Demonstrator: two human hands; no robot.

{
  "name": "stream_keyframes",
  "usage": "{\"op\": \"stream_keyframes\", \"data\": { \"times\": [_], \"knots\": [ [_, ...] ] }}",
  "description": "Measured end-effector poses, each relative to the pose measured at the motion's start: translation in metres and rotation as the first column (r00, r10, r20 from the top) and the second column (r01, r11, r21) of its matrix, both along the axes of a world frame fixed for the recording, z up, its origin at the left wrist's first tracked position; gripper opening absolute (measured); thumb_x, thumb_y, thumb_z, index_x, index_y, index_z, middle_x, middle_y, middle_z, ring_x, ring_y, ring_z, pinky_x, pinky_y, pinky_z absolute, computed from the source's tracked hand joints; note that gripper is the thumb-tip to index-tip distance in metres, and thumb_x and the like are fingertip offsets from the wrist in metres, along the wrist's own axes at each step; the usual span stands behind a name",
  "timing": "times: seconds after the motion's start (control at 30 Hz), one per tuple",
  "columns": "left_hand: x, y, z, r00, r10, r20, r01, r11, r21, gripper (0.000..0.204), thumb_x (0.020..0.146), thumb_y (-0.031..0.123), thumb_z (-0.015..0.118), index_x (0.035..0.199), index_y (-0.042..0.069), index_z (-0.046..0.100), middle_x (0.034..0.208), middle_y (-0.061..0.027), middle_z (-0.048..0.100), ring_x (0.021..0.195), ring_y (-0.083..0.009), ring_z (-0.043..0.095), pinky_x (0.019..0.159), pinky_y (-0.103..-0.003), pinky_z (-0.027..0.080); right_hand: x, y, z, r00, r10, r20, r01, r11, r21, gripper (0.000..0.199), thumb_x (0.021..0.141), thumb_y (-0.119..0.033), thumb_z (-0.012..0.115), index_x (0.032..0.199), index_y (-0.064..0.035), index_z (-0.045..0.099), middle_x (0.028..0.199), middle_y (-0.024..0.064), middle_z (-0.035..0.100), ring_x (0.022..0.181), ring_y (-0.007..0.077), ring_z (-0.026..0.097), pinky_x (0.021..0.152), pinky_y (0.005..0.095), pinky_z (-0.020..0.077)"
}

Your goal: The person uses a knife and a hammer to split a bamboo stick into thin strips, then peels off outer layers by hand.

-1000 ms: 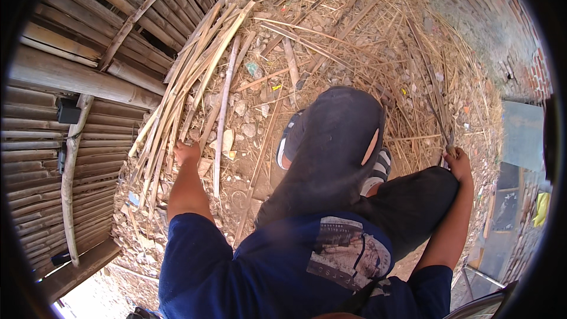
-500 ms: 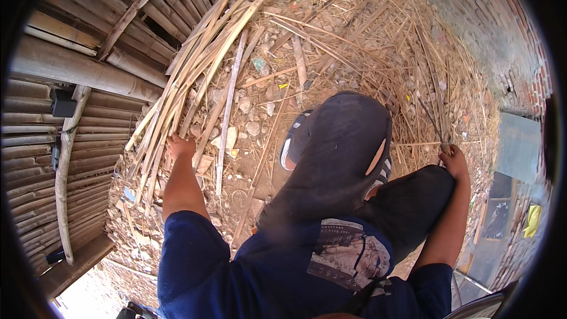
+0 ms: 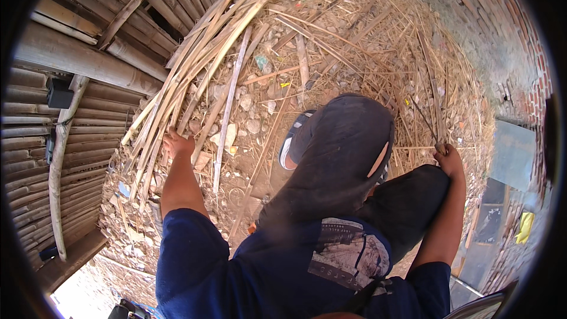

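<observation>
Many strips (image 3: 183, 82) line the ground's (image 3: 271, 172) left edge at the left hand (image 3: 179, 144), its grip unclear; the right hand (image 3: 449, 159) clasps a dark tool (image 3: 425, 120) toward the right edge — a hasty tug could cut skin.

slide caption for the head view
Left hand at long pale strips, right hand holding a thin dark rod.

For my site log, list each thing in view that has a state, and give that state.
long pale strips: heaped loosely, mostly side by side
thin dark tool: gripped at one end
left hand: at the strips, fingers extended; grip unclear
right hand: closed around the tool
dark trousers: slit open on one leg
dry stalks: scattered
</observation>
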State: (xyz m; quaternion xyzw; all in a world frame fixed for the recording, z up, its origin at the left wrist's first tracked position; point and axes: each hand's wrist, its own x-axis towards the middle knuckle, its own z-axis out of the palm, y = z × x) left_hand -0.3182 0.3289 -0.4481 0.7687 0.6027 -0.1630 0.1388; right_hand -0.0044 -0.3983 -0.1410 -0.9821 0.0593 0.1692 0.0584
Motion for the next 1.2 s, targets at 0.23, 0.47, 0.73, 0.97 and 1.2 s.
{"op": "stream_keyframes", "data": {
  "times": [0.23,0.47,0.73,0.97,1.2],
  "knots": [
    [-0.015,0.003,0.001,0.994,-0.100,-0.051,0.097,0.994,-0.054,0.078,0.092,0.044,0.060,0.154,0.010,0.026,0.156,-0.0230,0.030,0.142,-0.0409,0.034,0.110,-0.054,0.038,0.000,0.004,0.000,0.998,0.059,0.016,-0.059,0.998,0.010,0.056,0.082,-0.035,0.075,0.123,0.0018,0.063,0.111,0.0276,0.069,0.109,0.0418,0.066,0.095,0.0451,0.0498],
    [-0.025,-0.019,0.002,0.998,-0.041,0.051,0.044,0.998,-0.047,0.049,0.093,0.034,0.065,0.135,0.011,0.054,0.135,-0.0159,0.054,0.126,-0.0366,0.054,0.101,-0.050,0.048,0.006,0.006,-0.005,0.995,0.101,0.014,-0.101,0.994,-0.052,0.058,0.082,-0.035,0.076,0.125,0.0002,0.061,0.114,0.0289,0.068,0.111,0.0438,0.064,0.095,0.0469,0.0497],
    [-0.030,-0.001,0.032,0.999,0.017,-0.045,-0.008,0.980,0.198,0.043,0.102,0.024,0.050,0.143,0.011,0.048,0.158,-0.0125,0.040,0.143,-0.0324,0.042,0.112,-0.052,0.043,0.006,0.015,-0.002,0.994,0.109,0.030,-0.109,0.994,-0.030,0.052,0.082,-0.033,0.076,0.121,-0.0006,0.063,0.109,0.0284,0.069,0.108,0.0435,0.066,0.093,0.0466,0.0504],
    [-0.017,0.034,0.079,0.990,0.119,0.074,-0.135,0.952,0.275,0.038,0.095,0.027,0.065,0.129,0.011,0.058,0.133,-0.0209,0.056,0.124,-0.0359,0.057,0.100,-0.052,0.051,-0.003,0.025,0.005,0.995,0.090,0.034,-0.089,0.995,-0.049,0.052,0.081,-0.030,0.077,0.121,0.0002,0.064,0.108,0.0279,0.069,0.107,0.0418,0.067,0.092,0.0454,0.0509],
    [-0.018,0.012,0.011,0.979,-0.170,0.108,0.169,0.985,0.017,0.060,0.090,0.028,0.068,0.146,0.017,0.048,0.143,-0.0181,0.045,0.133,-0.0374,0.046,0.103,-0.050,0.048,0.004,0.018,-0.003,0.994,0.102,0.036,-0.102,0.995,-0.010,0.050,0.081,-0.030,0.077,0.120,-0.0002,0.064,0.106,0.0278,0.070,0.106,0.0412,0.067,0.091,0.0454,0.0509]
  ]
}}
